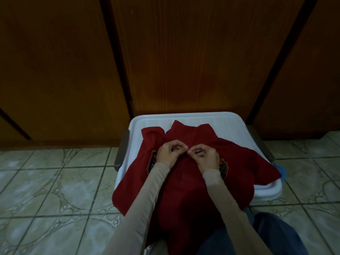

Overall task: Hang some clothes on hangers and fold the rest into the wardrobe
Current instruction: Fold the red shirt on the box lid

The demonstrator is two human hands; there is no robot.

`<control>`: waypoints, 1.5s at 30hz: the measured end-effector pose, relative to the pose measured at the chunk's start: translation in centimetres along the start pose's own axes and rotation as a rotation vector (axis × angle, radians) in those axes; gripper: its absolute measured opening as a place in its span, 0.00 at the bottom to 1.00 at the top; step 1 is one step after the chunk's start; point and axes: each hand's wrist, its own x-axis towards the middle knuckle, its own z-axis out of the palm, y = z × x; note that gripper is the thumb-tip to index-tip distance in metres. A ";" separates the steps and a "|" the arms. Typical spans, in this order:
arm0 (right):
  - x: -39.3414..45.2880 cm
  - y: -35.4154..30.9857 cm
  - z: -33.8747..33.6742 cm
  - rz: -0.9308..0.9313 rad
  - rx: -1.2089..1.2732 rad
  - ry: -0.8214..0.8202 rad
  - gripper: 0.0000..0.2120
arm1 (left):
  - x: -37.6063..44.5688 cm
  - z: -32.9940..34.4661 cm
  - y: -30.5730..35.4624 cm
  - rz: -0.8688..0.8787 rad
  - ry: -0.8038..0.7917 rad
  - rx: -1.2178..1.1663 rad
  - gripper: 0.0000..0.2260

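Two hands meet at frame centre over a red shirt [184,173] spread front-up on a white bin lid [207,119], its hem trailing toward the lower frame onto the person's lap. Left hand [168,154] and right hand [204,157] each have fingers curled, thumb and forefinger pinching the placket just below the collar [191,131]; fingertips nearly touch. The light is dim, so whether a button sits between them cannot be confirmed, though the pose suggests fastening one.

Judgement: the step in hand is closing the shirt front ahead of folding or hanging. To do it well, keep both placket edges aligned and flat on the lid, hold the cloth taut with one hand while the other works the fastening, then smooth the collar. Sleeves lie bunched at left and right and want straightening. Wardrobe doors [193,52] in the upper frame stand closed.
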 end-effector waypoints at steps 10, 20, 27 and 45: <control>-0.2 0.0 0.0 -0.010 -0.025 -0.008 0.05 | 0.2 0.1 -0.5 -0.049 0.069 -0.011 0.10; -0.3 -0.4 -0.1 0.043 -0.136 -0.027 0.05 | 0.0 0.4 -0.4 -0.014 0.094 0.161 0.10; -0.2 -0.2 0.0 0.014 -0.163 -0.022 0.07 | 0.2 0.3 -0.4 -0.048 0.092 0.172 0.12; -0.3 -0.7 -0.1 0.058 -0.215 -0.056 0.04 | -0.7 0.7 0.3 0.011 0.194 0.066 0.13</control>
